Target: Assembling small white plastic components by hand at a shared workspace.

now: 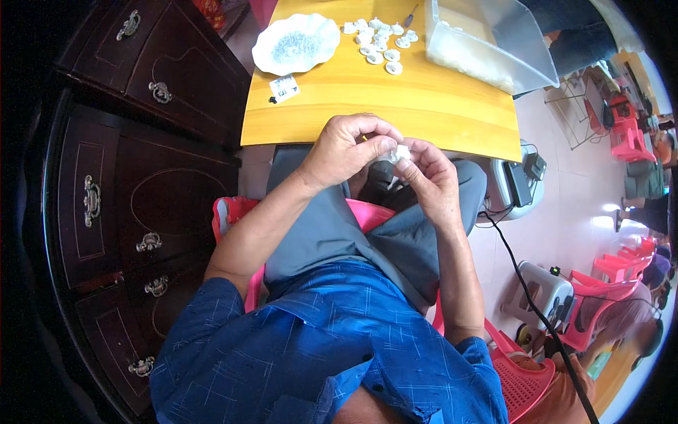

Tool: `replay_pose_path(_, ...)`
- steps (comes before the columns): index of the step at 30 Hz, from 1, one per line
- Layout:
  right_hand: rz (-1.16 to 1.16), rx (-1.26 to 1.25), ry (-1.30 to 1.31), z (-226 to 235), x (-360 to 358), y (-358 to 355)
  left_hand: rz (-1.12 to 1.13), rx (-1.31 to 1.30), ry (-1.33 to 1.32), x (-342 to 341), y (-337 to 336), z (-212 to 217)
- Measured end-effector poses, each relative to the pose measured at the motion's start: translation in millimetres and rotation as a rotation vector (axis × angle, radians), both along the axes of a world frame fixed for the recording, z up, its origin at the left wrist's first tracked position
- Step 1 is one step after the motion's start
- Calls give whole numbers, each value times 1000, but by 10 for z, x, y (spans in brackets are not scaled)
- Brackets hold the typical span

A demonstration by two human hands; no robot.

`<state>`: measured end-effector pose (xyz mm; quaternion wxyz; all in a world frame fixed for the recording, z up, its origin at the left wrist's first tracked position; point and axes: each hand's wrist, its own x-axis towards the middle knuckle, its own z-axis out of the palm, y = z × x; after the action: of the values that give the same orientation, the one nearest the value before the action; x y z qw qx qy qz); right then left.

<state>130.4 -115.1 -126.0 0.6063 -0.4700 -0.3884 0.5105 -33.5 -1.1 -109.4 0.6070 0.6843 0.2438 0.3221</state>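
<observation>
Just off the table's near edge, above my lap, both hands meet around a small white plastic part [402, 152]. My left hand [346, 147] pinches at its left side with thumb and forefinger, the other fingers curled. My right hand [432, 177] grips the part between thumb and fingers from the right. Fingers cover much of it, so its full shape is hidden. Farther off on the yellow table [367, 106] lie several loose white plastic parts [382, 37], some round. Left of them stands a white scalloped plate [263, 51] with many tiny metallic pieces [295, 46] in it.
A clear plastic bin [487, 65] stands at the table's right, with a screwdriver [409, 17] beside it. A small printed card [284, 88] lies below the plate. Dark wooden drawers [176, 177] rise at my left. A black cable [526, 283] runs down my right side.
</observation>
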Motion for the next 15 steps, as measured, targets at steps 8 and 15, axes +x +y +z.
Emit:
replay_pose_path(8, 9, 5, 11, -1, 2, 1, -42, -22, 14, -22, 16, -21)
replay_pose_path(15, -6, -8, -4, -30, -5, 3, -30, 47, 54, -29, 11, 5)
